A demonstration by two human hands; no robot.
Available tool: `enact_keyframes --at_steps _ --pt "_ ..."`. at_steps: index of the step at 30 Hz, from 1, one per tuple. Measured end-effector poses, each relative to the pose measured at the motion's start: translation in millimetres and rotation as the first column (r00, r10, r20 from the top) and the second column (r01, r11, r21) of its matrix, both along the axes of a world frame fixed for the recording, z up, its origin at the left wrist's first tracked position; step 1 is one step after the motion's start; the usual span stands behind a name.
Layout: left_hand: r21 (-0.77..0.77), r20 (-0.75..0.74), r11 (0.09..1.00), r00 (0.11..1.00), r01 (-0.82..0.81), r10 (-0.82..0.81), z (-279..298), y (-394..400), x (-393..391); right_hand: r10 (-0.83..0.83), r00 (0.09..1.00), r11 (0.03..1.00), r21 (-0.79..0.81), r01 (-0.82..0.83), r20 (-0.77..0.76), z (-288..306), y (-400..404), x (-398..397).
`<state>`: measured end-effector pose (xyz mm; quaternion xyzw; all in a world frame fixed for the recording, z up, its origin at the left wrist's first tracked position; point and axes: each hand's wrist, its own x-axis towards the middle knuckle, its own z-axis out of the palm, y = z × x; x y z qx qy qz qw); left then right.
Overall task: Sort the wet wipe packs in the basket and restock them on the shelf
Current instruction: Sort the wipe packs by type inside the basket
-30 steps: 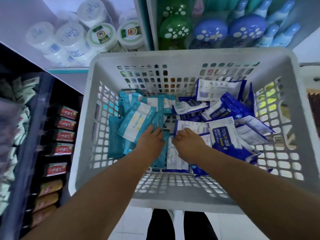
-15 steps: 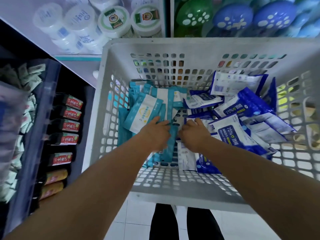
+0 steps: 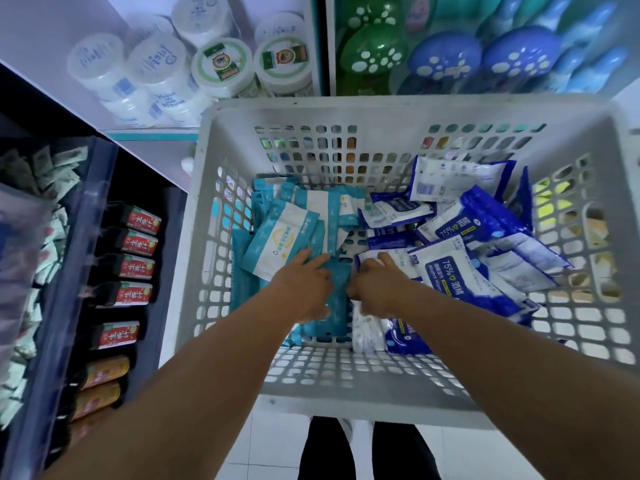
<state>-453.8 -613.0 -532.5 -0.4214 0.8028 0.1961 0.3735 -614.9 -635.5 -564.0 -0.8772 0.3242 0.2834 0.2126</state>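
A white perforated basket [image 3: 381, 109] holds two sorts of wet wipe packs. Teal-and-white packs [image 3: 280, 237] are heaped on its left side. Blue-and-white 75% alcohol wipe packs [image 3: 460, 275] are piled on its right. My left hand [image 3: 304, 289] lies with fairly straight fingers on the teal packs near the basket's middle. My right hand [image 3: 379, 287] is beside it, fingers curled over the edge of a blue-and-white pack [image 3: 401, 259]. A teal pack [image 3: 337, 306] stands between the two hands. The packs under the hands are partly hidden.
Left of the basket, a dark shelf holds rows of red-labelled bottles [image 3: 135, 268] and orange ones [image 3: 104, 375]. Behind it stand white tubs [image 3: 156, 71] and green and blue paw-print containers [image 3: 446, 60]. White floor tiles and my dark trouser legs [image 3: 367, 452] show below.
Both hands stay in the basket's middle and have drawn slightly closer together. My view has shifted, so the basket sits further right and lower in the frame.
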Motion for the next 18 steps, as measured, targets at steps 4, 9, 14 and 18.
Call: enact_keyframes --at_steps 4,9,14,18 --pt "0.038 -0.112 0.988 0.982 -0.147 0.151 6.3 -1.2 -6.2 -0.279 0.916 0.960 0.088 0.265 0.289 14.1 1.0 -24.3" --pt "0.178 -0.400 0.805 0.706 -0.566 0.584 19.2 -7.7 -31.2 -0.672 0.604 0.735 0.286 0.615 0.428 52.5 -14.2 -30.1" --pt "0.148 -0.511 0.597 0.456 -0.788 0.729 34.8 -29.8 -47.4 -0.798 0.422 0.560 0.268 0.784 0.431 75.3 -27.0 -49.9" --pt "0.202 -0.376 0.544 0.449 -0.814 0.811 34.0 -28.1 -48.9 -0.683 0.724 0.726 -0.020 0.688 0.098 76.2 -17.2 -83.0"
